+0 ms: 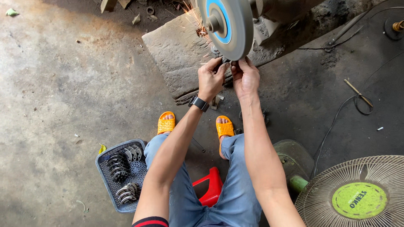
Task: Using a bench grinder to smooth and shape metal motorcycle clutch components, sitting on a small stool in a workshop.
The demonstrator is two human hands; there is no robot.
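Seen from above, a seated person leans toward a spinning grey grinding wheel (pixel 227 26) with a blue centre; both hands meet at its lower edge. The left hand (pixel 210 80), a dark watch (pixel 198 103) on its wrist, and the right hand (pixel 245 77) have their fingers closed tight around a small metal piece (pixel 227 61), mostly hidden between the fingertips and touching the wheel's rim; orange sparks (pixel 197 17) spray away up and to the left. To grind well here, the grip probably needs to stay firm with light, even pressure, fingertips kept clear of the rim. The wheel's mount rests on a stone slab (pixel 176 50); orange sandals (pixel 166 124) sit below it; a red stool (pixel 210 187) shows between the knees. A blue basket (pixel 105 168) of curved metal parts stands just beside the left leg; a fan (pixel 357 193) sits at lower right.
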